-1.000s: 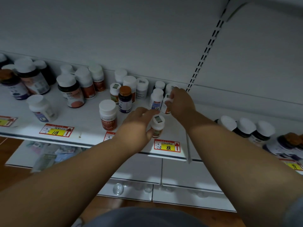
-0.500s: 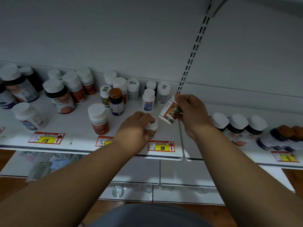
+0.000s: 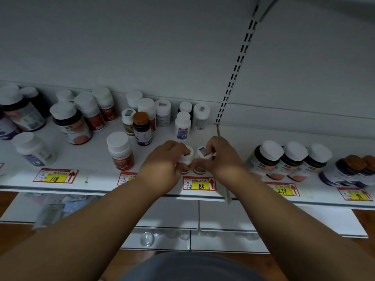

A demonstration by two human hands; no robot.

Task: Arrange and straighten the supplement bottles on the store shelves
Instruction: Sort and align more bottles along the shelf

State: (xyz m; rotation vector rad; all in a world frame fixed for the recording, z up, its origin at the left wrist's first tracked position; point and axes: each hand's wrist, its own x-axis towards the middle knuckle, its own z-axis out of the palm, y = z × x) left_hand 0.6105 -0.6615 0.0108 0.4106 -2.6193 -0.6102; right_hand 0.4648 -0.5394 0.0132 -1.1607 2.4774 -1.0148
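— White store shelf [image 3: 95, 159], back panel behind, slotted upright [image 3: 235, 78] at the joint with the next bay. Where on it?

— At the front edge, just behind the price tag marked 88 [image 3: 199, 183]. Left hand [image 3: 162, 167] curled round a small white-capped bottle [image 3: 187, 157]; right hand [image 3: 221, 159] pinching a second small bottle [image 3: 203, 154] by its cap. Both upright, side by side, touching or nearly so.

— Room around them?

— Bare shelf behind, up to a white bottle with a blue label [image 3: 182, 125]. To the left, a red-labelled bottle [image 3: 120, 151] near the front edge, close to the left wrist. To the right, bare shelf past the joint, then a row of three dark white-capped bottles [image 3: 292, 159].

— Further back?

— Crowded along the rear edge: an orange-capped dark bottle [image 3: 142, 128] and mixed white-capped ones, unevenly spaced. Toward the left end, larger bottles standing loosely.
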